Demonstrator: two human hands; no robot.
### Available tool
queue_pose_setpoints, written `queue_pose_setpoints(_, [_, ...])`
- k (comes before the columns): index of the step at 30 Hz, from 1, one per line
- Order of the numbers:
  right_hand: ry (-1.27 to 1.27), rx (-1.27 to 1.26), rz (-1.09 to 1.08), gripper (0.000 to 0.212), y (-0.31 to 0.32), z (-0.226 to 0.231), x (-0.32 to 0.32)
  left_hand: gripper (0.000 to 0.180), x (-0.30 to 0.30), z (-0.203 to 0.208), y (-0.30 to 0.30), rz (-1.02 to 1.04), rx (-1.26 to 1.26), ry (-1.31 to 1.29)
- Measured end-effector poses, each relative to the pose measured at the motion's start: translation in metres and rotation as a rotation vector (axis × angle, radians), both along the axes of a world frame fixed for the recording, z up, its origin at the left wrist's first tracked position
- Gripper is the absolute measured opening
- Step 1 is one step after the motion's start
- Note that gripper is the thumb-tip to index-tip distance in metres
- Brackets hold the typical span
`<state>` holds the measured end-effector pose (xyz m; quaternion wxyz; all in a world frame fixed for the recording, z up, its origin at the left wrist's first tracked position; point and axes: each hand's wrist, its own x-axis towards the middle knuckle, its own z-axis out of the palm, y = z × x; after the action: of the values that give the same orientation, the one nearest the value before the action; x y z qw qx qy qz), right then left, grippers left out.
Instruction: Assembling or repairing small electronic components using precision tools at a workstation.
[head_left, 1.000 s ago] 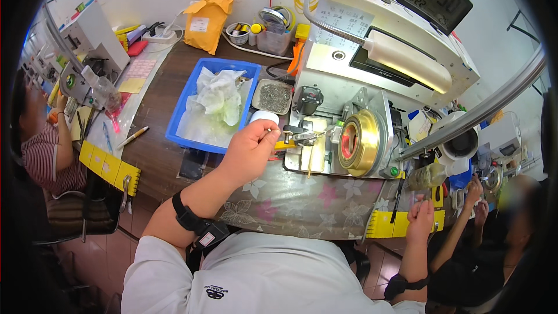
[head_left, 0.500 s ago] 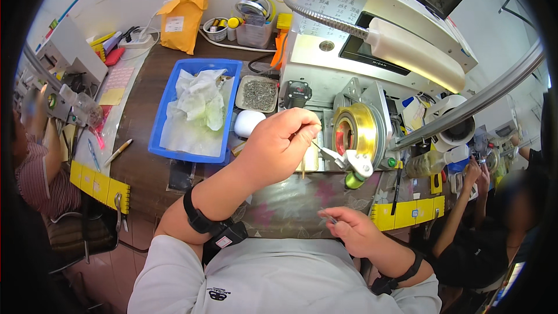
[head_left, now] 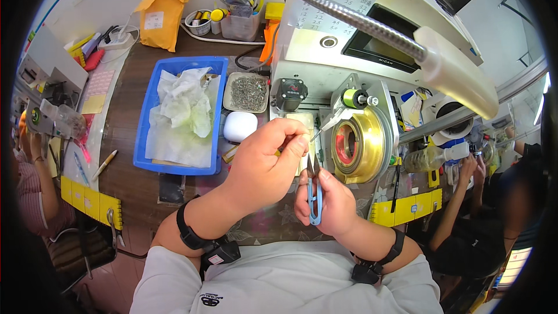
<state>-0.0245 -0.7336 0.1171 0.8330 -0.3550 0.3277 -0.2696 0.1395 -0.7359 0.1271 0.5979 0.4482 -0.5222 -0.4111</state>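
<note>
My left hand (head_left: 264, 160) is closed in a pinch in front of the machine, thumb against forefinger. What lies between those fingertips is too small to make out; a thin dark rod (head_left: 317, 135) of the machine ends right beside them. My right hand (head_left: 337, 206) grips a pair of thread snips (head_left: 315, 197) with a light blue handle, its dark blades pointing up just below my left fingertips. To the right of both hands sits a gold spool (head_left: 369, 166) with a red core. Above the spool, a pivoting arm carries a green roller (head_left: 352, 98).
A blue tray (head_left: 139, 139) holding crumpled white paper lies on the left. Beside it are a dish of small metal pieces (head_left: 247, 92) and a white rounded case (head_left: 239, 127). A flexible-neck lamp (head_left: 456, 72) overhangs the machine. Other people work at both sides.
My right hand has risen up and leftward, bringing the snips to my left fingertips. The roller arm has swung from low in front of the spool to above it. The view has shifted slightly.
</note>
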Motion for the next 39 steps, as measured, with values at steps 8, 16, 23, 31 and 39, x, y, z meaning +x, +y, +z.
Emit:
queue_pose_setpoints(8, [-0.063,0.024,0.012,0.033,-0.005,-0.003,0.002,0.008,0.004,0.001,0.004,-0.048,0.015,0.004])
queue_pose_setpoints(16, [-0.093,0.014,-0.011,0.034,-0.006,-0.009,0.003,0.009,0.005,0.005,0.007,-0.075,0.035,-0.019])
queue_pose_setpoints(23, [-0.101,0.023,-0.017,0.034,-0.006,-0.013,0.003,0.008,0.005,0.0,0.006,-0.042,-0.069,-0.135])
queue_pose_setpoints(31, [-0.028,0.022,-0.002,0.033,-0.005,-0.01,0.003,0.007,0.005,0.004,0.008,-0.064,-0.017,-0.087])
queue_pose_setpoints(39, [-0.061,0.025,-0.015,0.033,-0.007,-0.011,0.003,0.008,0.005,-0.003,0.006,-0.038,-0.093,-0.168])
